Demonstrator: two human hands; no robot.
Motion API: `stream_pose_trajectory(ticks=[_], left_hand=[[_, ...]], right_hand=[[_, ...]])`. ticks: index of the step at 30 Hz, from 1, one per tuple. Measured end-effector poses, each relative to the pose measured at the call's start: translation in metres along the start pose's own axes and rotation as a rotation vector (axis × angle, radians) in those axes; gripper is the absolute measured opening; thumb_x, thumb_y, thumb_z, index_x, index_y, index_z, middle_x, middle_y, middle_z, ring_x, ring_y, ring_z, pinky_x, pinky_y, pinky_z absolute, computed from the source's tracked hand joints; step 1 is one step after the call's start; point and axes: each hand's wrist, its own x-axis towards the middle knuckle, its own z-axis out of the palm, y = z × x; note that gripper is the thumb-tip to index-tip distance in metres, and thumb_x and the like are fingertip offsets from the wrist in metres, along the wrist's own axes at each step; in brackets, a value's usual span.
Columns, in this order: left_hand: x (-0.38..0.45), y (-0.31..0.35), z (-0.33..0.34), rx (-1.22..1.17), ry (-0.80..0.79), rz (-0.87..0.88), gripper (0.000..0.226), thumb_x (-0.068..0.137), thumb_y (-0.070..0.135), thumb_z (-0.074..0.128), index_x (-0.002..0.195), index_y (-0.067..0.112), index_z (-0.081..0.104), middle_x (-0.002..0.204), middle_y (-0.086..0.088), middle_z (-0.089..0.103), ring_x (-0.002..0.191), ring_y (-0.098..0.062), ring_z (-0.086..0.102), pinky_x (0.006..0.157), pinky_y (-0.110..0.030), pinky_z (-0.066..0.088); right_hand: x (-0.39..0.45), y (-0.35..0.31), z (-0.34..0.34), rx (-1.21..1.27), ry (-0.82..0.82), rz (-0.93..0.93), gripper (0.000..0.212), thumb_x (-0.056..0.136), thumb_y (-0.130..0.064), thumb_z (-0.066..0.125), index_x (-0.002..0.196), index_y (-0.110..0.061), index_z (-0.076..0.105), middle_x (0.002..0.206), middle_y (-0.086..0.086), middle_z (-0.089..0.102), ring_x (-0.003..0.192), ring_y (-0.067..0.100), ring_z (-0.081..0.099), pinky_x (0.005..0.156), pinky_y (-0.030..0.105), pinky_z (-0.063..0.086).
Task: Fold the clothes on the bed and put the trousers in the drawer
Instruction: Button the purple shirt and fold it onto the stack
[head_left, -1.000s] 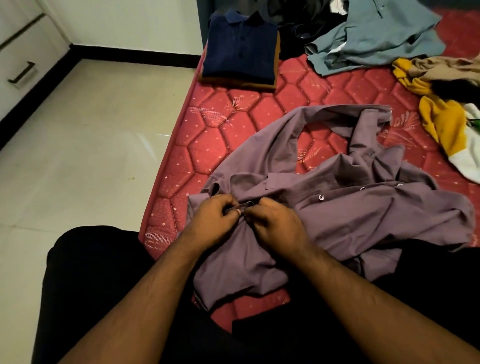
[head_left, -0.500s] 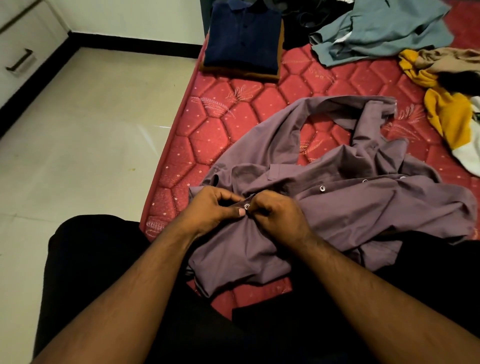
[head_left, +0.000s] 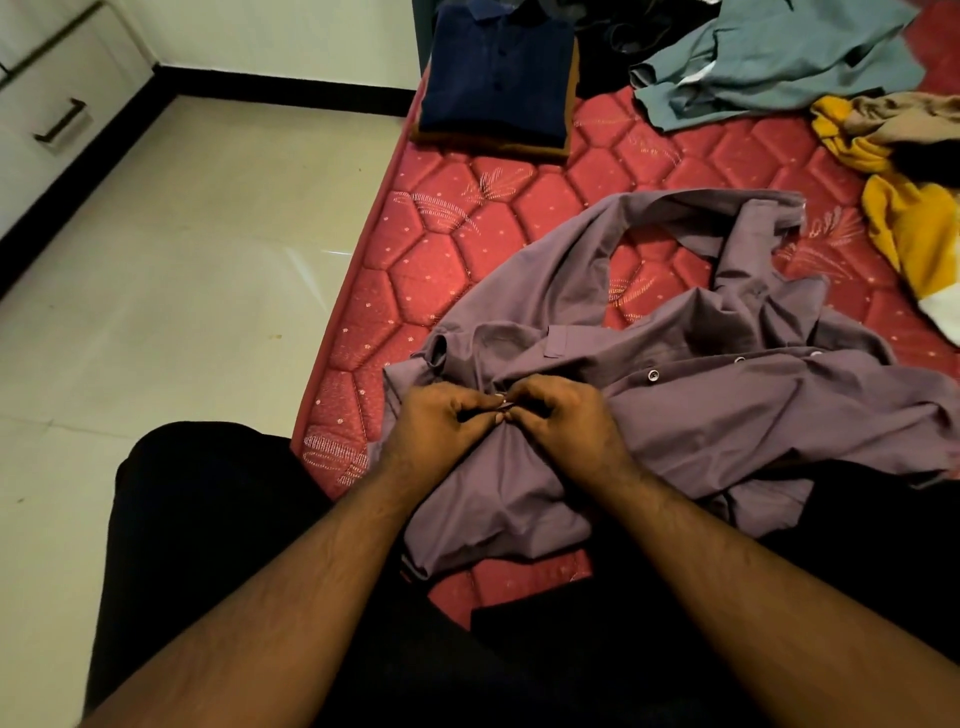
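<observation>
Head view: left hand (head_left: 434, 423) and right hand (head_left: 563, 423) meet, fingers curled, pinching the purple shirt (head_left: 701, 415) placket at a button. Shirt lies crumpled near the bed (head_left: 415, 270) left edge, lower hem overhanging the near edge. Bare floor (head_left: 182, 286) lies left; folded navy shirt (head_left: 493, 73) sits beyond.

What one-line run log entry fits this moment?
step: buttoning | hands: left hand and right hand pinch purple shirt | place: bed | done: folded navy shirt
</observation>
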Motion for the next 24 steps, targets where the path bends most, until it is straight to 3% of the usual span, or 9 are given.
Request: stream_pose_trajectory(ticks=[2,5,8,11,14,17,21,24], left_hand=[[-0.002,-0.002,0.002,0.025,0.024,0.006,0.02,0.074,0.013,0.075,0.093,0.007,0.078,0.086,-0.003,0.076,0.079,-0.007,0.067,0.073,-0.023,0.053],[-0.002,0.001,0.007,0.014,0.031,-0.017,0.022,0.077,0.006,0.075,0.098,0.01,0.077,0.09,0.006,0.073,0.083,-0.004,0.067,0.078,-0.017,0.052],[0.0,0.001,0.006,-0.091,-0.12,-0.17,0.025,0.081,0.001,0.073,0.105,0.01,0.075,0.1,0.005,0.073,0.093,-0.004,0.068,0.089,-0.021,0.052],[0.007,-0.003,-0.005,0.151,-0.342,-0.183,0.03,0.082,0.03,0.065,0.108,0.018,0.074,0.105,0.002,0.073,0.102,-0.013,0.067,0.096,-0.036,0.049],[0.01,-0.008,-0.032,0.597,-0.498,-0.166,0.035,0.09,0.041,0.057,0.12,0.027,0.067,0.117,0.002,0.065,0.118,-0.019,0.056,0.094,-0.036,0.037],[0.003,-0.013,-0.054,0.734,-0.426,-0.187,0.031,0.095,0.032,0.055,0.126,0.036,0.061,0.123,0.002,0.058,0.122,-0.021,0.049,0.092,-0.038,0.03],[0.003,0.005,-0.053,0.884,-0.42,-0.231,0.03,0.095,0.03,0.052,0.123,0.039,0.057,0.125,-0.001,0.048,0.123,-0.025,0.042,0.101,-0.043,0.03],[0.014,0.028,-0.036,0.62,-0.265,0.063,0.038,0.079,0.02,0.054,0.115,0.027,0.066,0.118,-0.003,0.059,0.115,-0.023,0.051,0.097,-0.038,0.035]], right_hand=[[0.0,-0.002,0.0,-0.065,0.021,0.005,0.014,0.077,-0.032,0.065,0.081,-0.019,0.068,0.082,-0.003,0.07,0.078,0.019,0.066,0.067,0.041,0.054],[0.0,-0.011,0.0,-0.182,0.101,-0.012,0.011,0.076,-0.024,0.066,0.073,-0.014,0.06,0.076,0.003,0.065,0.073,0.03,0.063,0.057,0.04,0.051],[-0.006,-0.017,0.002,-0.256,0.114,-0.023,0.01,0.077,-0.021,0.059,0.073,-0.015,0.053,0.077,0.004,0.06,0.073,0.033,0.061,0.054,0.036,0.044],[-0.009,-0.021,-0.004,-0.297,-0.072,0.01,0.011,0.086,-0.029,0.058,0.087,-0.02,0.054,0.093,0.001,0.064,0.089,0.032,0.063,0.065,0.037,0.046],[-0.001,-0.024,-0.022,-0.446,-0.335,0.057,0.027,0.091,-0.043,0.056,0.102,-0.024,0.041,0.114,0.004,0.063,0.103,0.033,0.061,0.076,0.039,0.045],[-0.002,-0.014,-0.043,-0.447,-0.487,0.182,0.029,0.09,-0.042,0.057,0.094,-0.024,0.034,0.114,0.01,0.062,0.102,0.033,0.06,0.077,0.039,0.044],[-0.02,-0.008,-0.054,-0.261,-0.468,0.226,0.02,0.093,-0.043,0.054,0.093,-0.023,0.053,0.101,0.002,0.064,0.096,0.022,0.059,0.08,0.036,0.046],[-0.024,-0.008,-0.047,-0.266,-0.367,0.203,0.02,0.094,-0.041,0.052,0.102,-0.026,0.062,0.105,-0.001,0.065,0.099,0.019,0.06,0.083,0.034,0.047]])
